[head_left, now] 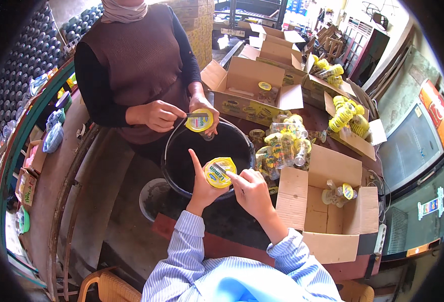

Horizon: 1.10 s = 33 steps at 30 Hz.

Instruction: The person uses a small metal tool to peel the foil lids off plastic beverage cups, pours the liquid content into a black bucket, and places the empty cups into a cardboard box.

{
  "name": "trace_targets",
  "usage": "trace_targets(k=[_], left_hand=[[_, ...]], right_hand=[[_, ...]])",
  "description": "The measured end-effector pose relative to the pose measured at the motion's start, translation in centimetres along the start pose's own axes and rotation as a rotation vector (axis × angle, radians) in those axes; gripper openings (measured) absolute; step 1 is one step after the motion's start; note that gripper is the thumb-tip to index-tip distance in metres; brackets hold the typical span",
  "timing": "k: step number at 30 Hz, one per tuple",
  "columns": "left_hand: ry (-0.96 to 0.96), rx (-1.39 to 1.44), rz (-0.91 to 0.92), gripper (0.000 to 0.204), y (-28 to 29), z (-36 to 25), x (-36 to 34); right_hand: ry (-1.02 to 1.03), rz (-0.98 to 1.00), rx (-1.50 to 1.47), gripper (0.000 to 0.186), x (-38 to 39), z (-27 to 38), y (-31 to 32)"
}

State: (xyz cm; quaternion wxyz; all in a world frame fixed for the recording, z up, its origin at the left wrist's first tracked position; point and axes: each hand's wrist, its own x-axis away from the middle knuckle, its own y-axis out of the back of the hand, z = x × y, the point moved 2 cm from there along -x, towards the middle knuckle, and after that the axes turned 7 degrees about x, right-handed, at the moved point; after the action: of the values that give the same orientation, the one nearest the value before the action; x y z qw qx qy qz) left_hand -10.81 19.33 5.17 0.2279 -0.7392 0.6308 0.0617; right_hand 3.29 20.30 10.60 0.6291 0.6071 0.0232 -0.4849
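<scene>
My left hand (202,194) is wrapped round a plastic drink cup with its thumb sticking up. The cup's yellow foil lid (217,178) faces up toward me, near the bucket's front rim. In my right hand (254,191) is a small knife (220,168), whose thin grey blade lies across the lid. Most of its handle is hidden by my fingers. Below the cup stands a black bucket (167,173) with a dark inside. Across it, a co-worker's hands (157,117) hold a similar yellow-lidded cup (199,121) and a blade against its lid.
Many yellow-lidded cups (282,148) are heaped right of the bucket. An open carton (330,246) at the near right holds a few cups. More open cartons (254,75) stand farther back. A pale bucket (149,201) sits low at the left, near a plastic chair (108,287).
</scene>
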Motion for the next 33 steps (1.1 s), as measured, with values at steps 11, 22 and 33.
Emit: trace_targets(k=[11,22,33], left_hand=[[-0.016,-0.014,0.026,0.127,0.1,-0.1,0.2],[-0.032,-0.061,0.026,0.126,0.3,0.3,-0.1],[-0.018,-0.084,0.037,0.128,0.4,0.2,0.0]], right_hand=[[0.005,0.07,0.022,0.032,-0.1,0.6,0.3],[0.015,0.028,0.025,0.024,-0.2,0.3,-0.2],[0.044,0.126,0.054,0.027,-1.6,0.5,0.6]])
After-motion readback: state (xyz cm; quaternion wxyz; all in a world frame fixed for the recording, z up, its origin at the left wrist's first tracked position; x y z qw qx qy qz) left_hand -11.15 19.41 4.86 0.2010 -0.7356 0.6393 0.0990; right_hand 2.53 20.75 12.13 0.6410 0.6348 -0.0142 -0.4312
